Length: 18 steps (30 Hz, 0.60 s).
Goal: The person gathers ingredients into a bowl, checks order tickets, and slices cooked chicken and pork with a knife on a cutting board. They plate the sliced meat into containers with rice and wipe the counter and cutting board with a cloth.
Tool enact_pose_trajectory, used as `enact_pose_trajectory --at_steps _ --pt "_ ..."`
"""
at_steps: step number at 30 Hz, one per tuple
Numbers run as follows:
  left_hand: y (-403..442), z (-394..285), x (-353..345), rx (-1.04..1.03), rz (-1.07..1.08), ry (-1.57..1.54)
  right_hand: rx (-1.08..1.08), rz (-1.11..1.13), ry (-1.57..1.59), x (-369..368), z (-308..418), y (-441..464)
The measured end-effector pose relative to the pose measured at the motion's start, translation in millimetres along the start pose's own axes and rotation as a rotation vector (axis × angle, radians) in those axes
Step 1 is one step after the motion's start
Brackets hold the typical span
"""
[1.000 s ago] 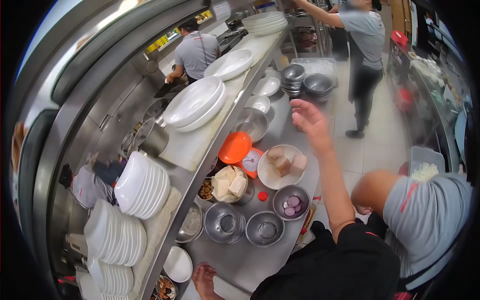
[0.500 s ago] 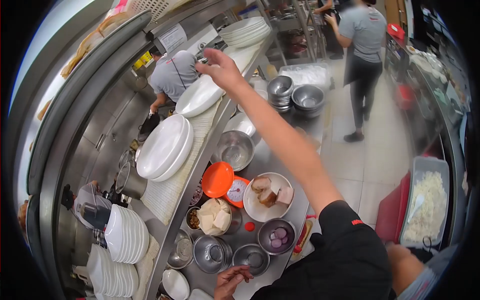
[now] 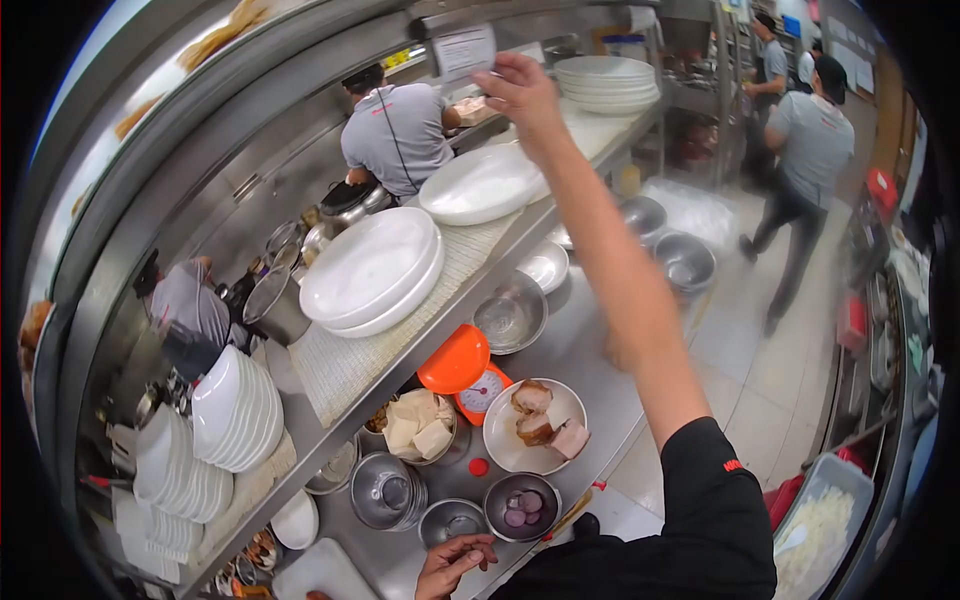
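Pinching or merely touching, I cannot tell which, my right hand (image 3: 518, 98) reaches up, arm outstretched, at the lower corner of one paper sheet (image 3: 465, 50), while my left hand (image 3: 452, 568) (loosely half-open, held low) is near two steel bowls (image 3: 452, 524) and one plate (image 3: 505, 455) bearing three meat pieces (image 3: 533, 428).

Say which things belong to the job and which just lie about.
By the hands:
- white paper sheet, near right hand
- round steel bowl, near left hand

Lying about:
- orange plastic scale
- oval white plates
- white plate holding food
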<state>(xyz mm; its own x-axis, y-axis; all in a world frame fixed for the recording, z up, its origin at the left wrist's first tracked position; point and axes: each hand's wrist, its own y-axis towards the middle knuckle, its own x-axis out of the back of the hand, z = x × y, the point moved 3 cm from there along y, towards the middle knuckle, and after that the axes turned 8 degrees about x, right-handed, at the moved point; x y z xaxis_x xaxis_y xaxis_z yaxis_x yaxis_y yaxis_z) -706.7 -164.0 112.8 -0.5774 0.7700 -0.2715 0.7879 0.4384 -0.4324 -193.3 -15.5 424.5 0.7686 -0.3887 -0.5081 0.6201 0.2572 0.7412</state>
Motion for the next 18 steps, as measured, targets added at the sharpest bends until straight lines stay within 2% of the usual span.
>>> enact_pose_trajectory --at_steps 6,9,13,14,17,18 --pt "-1 10 1 -0.033 -0.018 -0.027 -0.146 0.037 -0.082 2 15 6" --pt "7 5 8 -0.11 0.022 -0.02 -0.157 0.024 -0.174 4 16 14" --pt "17 -7 11 -0.084 -0.001 0.102 -0.206 0.011 -0.39 1 40 16" --pt "20 -14 7 -0.092 0.087 0.044 -0.184 0.002 -0.403 1 38 18" --pt "30 -37 -9 -0.001 -0.097 0.254 -0.156 0.091 -0.371 4 31 26" --pt "33 -51 -18 -0.071 -0.107 0.275 -0.143 0.143 -0.352 4 28 29"
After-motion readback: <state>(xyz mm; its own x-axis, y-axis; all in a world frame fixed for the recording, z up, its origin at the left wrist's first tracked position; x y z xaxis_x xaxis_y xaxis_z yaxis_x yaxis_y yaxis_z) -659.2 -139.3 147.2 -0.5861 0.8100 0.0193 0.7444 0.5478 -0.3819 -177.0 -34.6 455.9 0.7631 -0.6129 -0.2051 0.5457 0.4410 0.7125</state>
